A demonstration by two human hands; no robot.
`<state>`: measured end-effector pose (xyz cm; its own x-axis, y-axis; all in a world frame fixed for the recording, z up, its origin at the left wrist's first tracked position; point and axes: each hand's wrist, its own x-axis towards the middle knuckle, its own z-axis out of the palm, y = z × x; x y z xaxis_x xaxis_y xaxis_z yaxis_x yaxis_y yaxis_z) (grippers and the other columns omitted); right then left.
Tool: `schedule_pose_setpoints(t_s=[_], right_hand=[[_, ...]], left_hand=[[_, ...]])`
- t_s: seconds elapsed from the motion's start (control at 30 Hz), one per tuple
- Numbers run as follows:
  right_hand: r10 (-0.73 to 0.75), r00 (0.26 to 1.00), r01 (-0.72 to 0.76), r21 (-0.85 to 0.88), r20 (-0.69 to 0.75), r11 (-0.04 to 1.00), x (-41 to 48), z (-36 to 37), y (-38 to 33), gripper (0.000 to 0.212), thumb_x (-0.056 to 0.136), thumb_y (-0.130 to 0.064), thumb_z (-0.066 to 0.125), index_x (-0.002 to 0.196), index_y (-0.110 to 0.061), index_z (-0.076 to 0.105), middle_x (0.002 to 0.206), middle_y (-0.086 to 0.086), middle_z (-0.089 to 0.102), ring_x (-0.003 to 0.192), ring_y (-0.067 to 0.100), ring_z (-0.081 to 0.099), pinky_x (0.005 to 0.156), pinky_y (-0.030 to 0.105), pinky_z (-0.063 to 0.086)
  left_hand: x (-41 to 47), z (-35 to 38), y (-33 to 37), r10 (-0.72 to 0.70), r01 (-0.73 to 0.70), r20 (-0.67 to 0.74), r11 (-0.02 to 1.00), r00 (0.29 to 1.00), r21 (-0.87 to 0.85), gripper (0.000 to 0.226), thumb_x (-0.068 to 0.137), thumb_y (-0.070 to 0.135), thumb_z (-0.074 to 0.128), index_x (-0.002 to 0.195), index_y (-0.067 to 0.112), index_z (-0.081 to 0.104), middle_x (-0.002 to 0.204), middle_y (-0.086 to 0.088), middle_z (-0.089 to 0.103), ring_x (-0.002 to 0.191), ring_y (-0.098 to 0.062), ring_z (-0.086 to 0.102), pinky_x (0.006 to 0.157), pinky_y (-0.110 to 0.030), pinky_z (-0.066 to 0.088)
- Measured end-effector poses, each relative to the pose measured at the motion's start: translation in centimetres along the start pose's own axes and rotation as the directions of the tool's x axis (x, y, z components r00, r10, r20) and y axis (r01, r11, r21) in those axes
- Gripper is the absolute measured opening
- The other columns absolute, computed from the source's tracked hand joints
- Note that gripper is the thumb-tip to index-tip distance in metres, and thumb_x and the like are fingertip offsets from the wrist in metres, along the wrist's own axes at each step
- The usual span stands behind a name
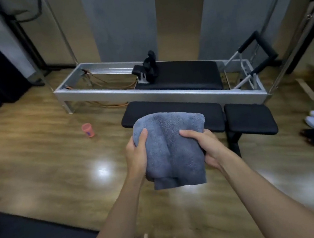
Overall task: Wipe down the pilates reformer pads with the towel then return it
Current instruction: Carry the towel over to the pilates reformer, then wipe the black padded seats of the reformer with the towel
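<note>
Reformer point(160, 91) with black pads point(178, 77) across the wood floor, well beyond reach. Folded grey towel point(171, 147) held mid-air above the floor, gathered ready for wiping. Left hand point(137, 154) and right hand point(210, 147) at opposite edges, fingers point(186, 132) clamped on cloth, forearms extended forward.

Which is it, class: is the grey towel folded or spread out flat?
Folded. The towel shows stacked layered edges at its bottom, held off the floor between the left hand and right hand.
</note>
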<state>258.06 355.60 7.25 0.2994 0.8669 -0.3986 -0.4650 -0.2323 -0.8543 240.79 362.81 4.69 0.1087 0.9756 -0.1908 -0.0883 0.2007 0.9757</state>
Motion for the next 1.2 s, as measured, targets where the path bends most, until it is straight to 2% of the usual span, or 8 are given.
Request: schedule_pose_setpoints(t_s=[0.2,0.57,0.67,0.8,0.9,0.97,1.07,1.2], right_hand=[[0.031,0.991,-0.028,0.021,-0.130,0.999,13.9,1.8,-3.4,0.026,0.080,-0.011,0.075,0.104,-0.002,0.067,0.095,0.014,0.076,0.088,0.028,0.074,0.065,0.036,0.059],[-0.241,0.953,0.164,-0.355,-0.183,0.920,44.4,2.9,0.1,0.018,0.081,-0.030,0.074,0.096,-0.023,0.068,0.087,-0.008,0.077,0.084,0.009,0.073,0.077,0.032,0.056],[-0.402,0.899,0.236,-0.575,-0.177,0.783,53.5,3.1,4.1,0.005,0.089,-0.029,0.065,0.093,-0.031,0.064,0.083,-0.010,0.072,0.084,0.005,0.068,0.068,0.019,0.048],[-0.686,0.727,0.362,-0.831,-0.033,0.423,64.2,3.7,10.2,0.016,0.092,-0.020,0.054,0.106,-0.023,0.063,0.089,-0.004,0.068,0.085,0.014,0.064,0.075,0.028,0.050],[-0.560,0.798,0.325,-0.942,0.224,0.087,69.7,4.4,17.1,0.044,0.088,-0.032,0.063,0.129,-0.018,0.055,0.118,0.009,0.065,0.110,0.028,0.060,0.097,0.046,0.046],[-0.355,0.893,0.311,-0.950,0.276,0.043,71.7,4.7,21.9,0.059,0.087,-0.057,0.057,0.135,-0.023,0.050,0.133,0.005,0.059,0.121,0.026,0.053,0.105,0.050,0.039],[-0.449,0.856,0.311,-0.949,0.257,0.050,75.2,4.4,24.3,0.054,0.095,-0.055,0.043,0.137,-0.021,0.050,0.139,0.004,0.056,0.126,0.024,0.050,0.107,0.050,0.036],[-0.381,0.902,0.200,-0.978,0.205,-0.052,78.8,4.5,24.0,0.058,0.097,-0.055,0.037,0.147,-0.025,0.034,0.157,0.004,0.031,0.146,0.028,0.024,0.116,0.056,0.018]], left_hand=[[15.3,3.6,1.2,-0.098,0.094,0.031,0.990,0.995,0.103,0.033,0.090,0.040,0.064,0.101,0.009,0.067,0.099,-0.007,0.075,0.093,-0.022,0.071,0.079,-0.038,0.059],[44.9,5.2,-8.4,-0.144,0.121,0.049,0.941,0.988,0.315,0.032,0.094,0.040,0.058,0.117,0.018,0.061,0.113,-0.001,0.065,0.108,-0.020,0.061,0.100,-0.040,0.050],[52.7,6.0,-14.5,-0.235,0.205,0.163,0.962,0.958,0.181,0.035,0.097,0.047,0.050,0.116,0.020,0.062,0.112,-0.007,0.069,0.102,-0.024,0.068,0.091,-0.041,0.056],[62.6,6.7,-22.2,-0.233,0.257,0.328,0.966,0.916,-0.033,0.061,0.095,0.063,0.037,0.136,0.020,0.050,0.122,-0.010,0.063,0.110,-0.030,0.063,0.097,-0.049,0.050],[67.9,4.4,-27.5,-0.191,0.202,0.231,0.979,0.954,-0.027,0.061,0.095,0.064,0.034,0.132,0.019,0.051,0.124,-0.009,0.062,0.111,-0.029,0.061,0.096,-0.047,0.050],[70.2,1.8,-30.9,-0.120,0.110,0.064,0.985,0.991,0.134,0.044,0.097,0.056,0.040,0.116,0.021,0.060,0.109,-0.002,0.065,0.102,-0.023,0.061,0.085,-0.038,0.050],[72.3,-1.1,-34.3,0.046,-0.037,-0.024,0.948,0.999,0.317,0.026,0.097,0.044,0.050,0.083,0.026,0.061,0.089,0.002,0.065,0.092,-0.022,0.060,0.084,-0.040,0.048],[73.3,-1.0,-35.5,0.071,-0.086,0.048,0.875,0.996,0.476,0.026,0.096,0.041,0.051,0.095,0.020,0.066,0.088,0.001,0.065,0.097,-0.025,0.062,0.084,-0.038,0.048]])
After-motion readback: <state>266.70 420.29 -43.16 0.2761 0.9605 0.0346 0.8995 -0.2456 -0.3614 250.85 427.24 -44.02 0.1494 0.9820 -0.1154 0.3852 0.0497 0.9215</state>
